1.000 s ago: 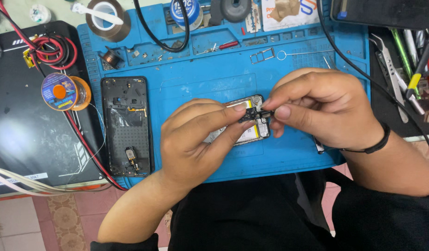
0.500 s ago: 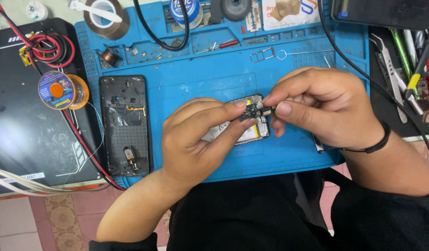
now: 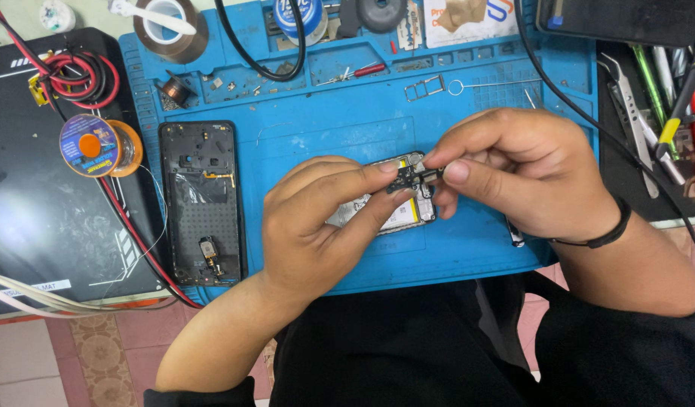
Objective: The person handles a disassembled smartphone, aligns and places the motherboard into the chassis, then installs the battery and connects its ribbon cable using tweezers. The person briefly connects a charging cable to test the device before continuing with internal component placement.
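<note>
Small dark circuit part [image 3: 409, 179], long axis left-right, pinched between left hand [image 3: 325, 226] and right hand [image 3: 513, 169], above opened phone [image 3: 393, 211], over blue mat [image 3: 325, 128].

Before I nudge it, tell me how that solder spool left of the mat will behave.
The solder spool lies on its side, so it may well roll. A loose strand trails off it, so it would probably drag and unwind. It sits close to the red and black cables, which might snag it.

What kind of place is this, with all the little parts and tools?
Probably a phone repair bench. A blue work mat holds an opened phone frame, a solder wire spool lies beside it, and the left hand and right hand pinch a small black part.
</note>
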